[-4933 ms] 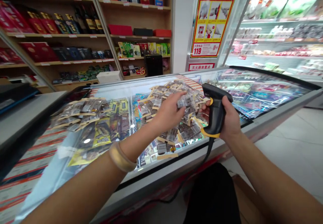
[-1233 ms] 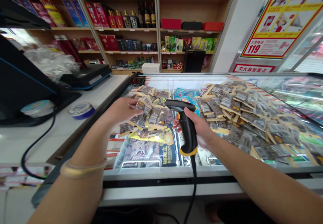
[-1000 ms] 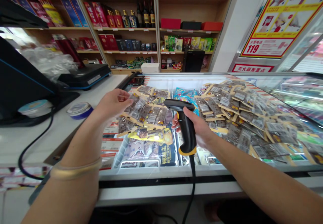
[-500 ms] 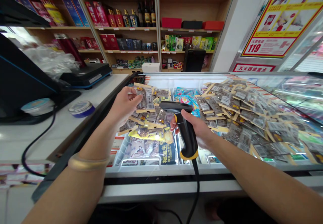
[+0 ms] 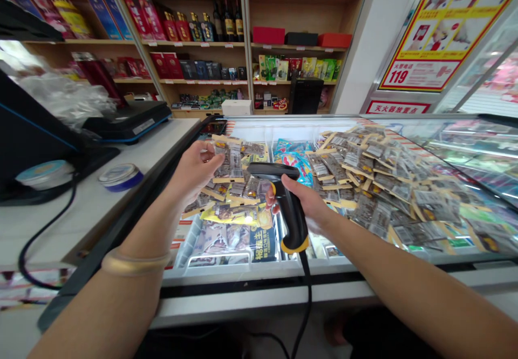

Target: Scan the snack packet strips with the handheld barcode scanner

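Note:
My left hand (image 5: 198, 167), with a gold bangle (image 5: 135, 263) on its wrist, pinches the edge of a clear snack packet (image 5: 229, 159) that stands up over a small pile. Around the grip of a black and yellow barcode scanner (image 5: 292, 213) my right hand (image 5: 303, 200) is closed; the scanner's head points left, near the packet. Its cable hangs down over the front edge. Beneath both hands lies a glass-topped freezer (image 5: 259, 307), with a yellow bag (image 5: 230, 214) below the held packet. A large heap of similar packets (image 5: 376, 170) is spread to the right.
On the left counter (image 5: 178, 132) are a black scale (image 5: 133, 121), a blue-rimmed round tin (image 5: 120, 177), plastic bags (image 5: 65, 100) and a dark red flask (image 5: 99, 78). Shelves (image 5: 198, 46) of boxes and bottles stand behind. A poster (image 5: 445, 29) hangs at the right.
The whole view has shifted, so both hands and the surroundings appear slightly further left. My grasp on the packet and the scanner looks the same.

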